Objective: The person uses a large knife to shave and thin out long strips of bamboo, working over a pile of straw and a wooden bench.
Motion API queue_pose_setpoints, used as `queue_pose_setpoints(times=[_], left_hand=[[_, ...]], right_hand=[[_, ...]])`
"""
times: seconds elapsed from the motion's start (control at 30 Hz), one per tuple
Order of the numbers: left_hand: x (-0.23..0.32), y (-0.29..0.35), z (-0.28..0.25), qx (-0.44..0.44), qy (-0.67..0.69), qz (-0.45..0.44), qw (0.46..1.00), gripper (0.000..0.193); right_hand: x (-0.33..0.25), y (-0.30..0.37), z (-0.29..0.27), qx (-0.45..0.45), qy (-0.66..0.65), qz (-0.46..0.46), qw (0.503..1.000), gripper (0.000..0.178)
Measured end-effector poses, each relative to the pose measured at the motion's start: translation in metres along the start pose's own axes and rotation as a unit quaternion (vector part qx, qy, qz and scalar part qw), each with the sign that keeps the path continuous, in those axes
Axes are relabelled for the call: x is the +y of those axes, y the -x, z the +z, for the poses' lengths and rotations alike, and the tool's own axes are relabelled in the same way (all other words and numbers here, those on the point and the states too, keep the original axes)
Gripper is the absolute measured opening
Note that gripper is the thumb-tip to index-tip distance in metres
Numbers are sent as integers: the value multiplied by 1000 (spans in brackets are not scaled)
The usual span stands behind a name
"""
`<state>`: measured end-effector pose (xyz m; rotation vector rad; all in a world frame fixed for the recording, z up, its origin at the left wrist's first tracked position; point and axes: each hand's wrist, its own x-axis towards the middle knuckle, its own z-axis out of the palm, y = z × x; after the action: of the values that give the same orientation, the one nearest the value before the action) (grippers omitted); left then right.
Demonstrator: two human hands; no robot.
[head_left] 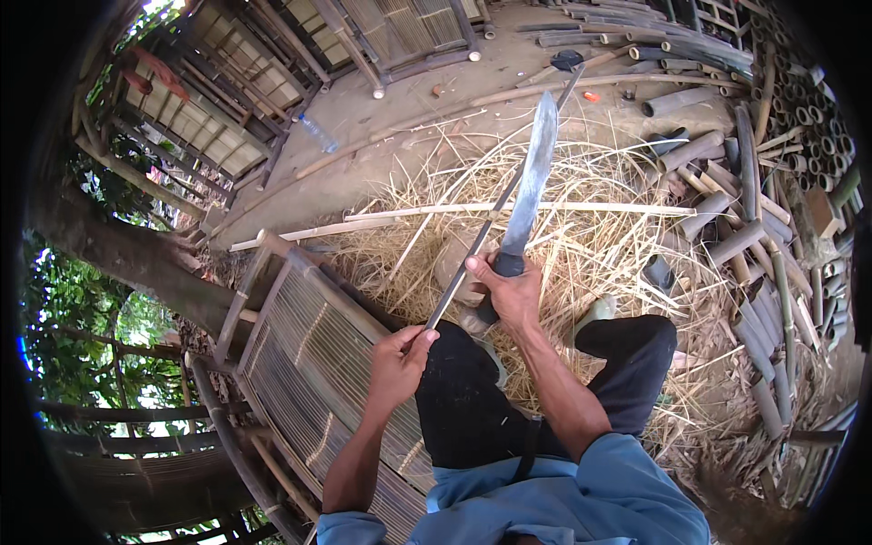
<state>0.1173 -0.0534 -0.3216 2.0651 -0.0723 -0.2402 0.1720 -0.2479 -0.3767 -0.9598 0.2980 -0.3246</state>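
Observation:
My right hand (514,291) is wrapped round the dark handle of a large knife (534,173), its broad grey blade pointing up and away from me. Between the thumb and fingers of my left hand (400,361) is the near end of a long, thin dark bamboo strip (481,238). The strip slants away to the upper right, passing close by my right thumb and behind the blade. Whether the knife's edge touches the strip I cannot tell. Both hands are above my knees, over a heap of pale shavings (590,245).
At my left is a slatted bamboo bench (313,336). Pale split strips (518,209) lie across the shavings. Cut bamboo pieces (736,243) are piled at the right, with longer poles (654,36) farther back. A plastic bottle (318,133) lies on the dirt floor at the far left.

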Motion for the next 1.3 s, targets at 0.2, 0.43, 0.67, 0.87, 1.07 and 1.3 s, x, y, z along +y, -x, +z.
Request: queue_pose_setpoints(times=[0.2, 0.43, 0.67, 0.87, 1.07, 1.3], left_hand=[[17, -6, 6, -67, 58, -42, 995, 25], [9, -21, 14, -75, 125, -92, 985, 24], [13, -55, -14, -23, 219, -118, 968, 23], [-56, -34, -106, 167, 197, -132, 957, 26], [-129, 113, -166, 338, 277, -196, 878, 38], [-265, 256, -133, 535, 14, -270, 801, 42]], right_hand=[[3, -4, 4, 46, -149, 49, 987, 27], [-2, -12, -17, -10, -183, 137, 973, 30], [7, 35, -27, -236, -312, 277, 877, 40], [-16, 63, -83, -295, -142, 247, 912, 39], [3, 26, -157, -238, -74, 217, 944, 37], [23, 15, -151, -184, -41, 267, 945, 30]])
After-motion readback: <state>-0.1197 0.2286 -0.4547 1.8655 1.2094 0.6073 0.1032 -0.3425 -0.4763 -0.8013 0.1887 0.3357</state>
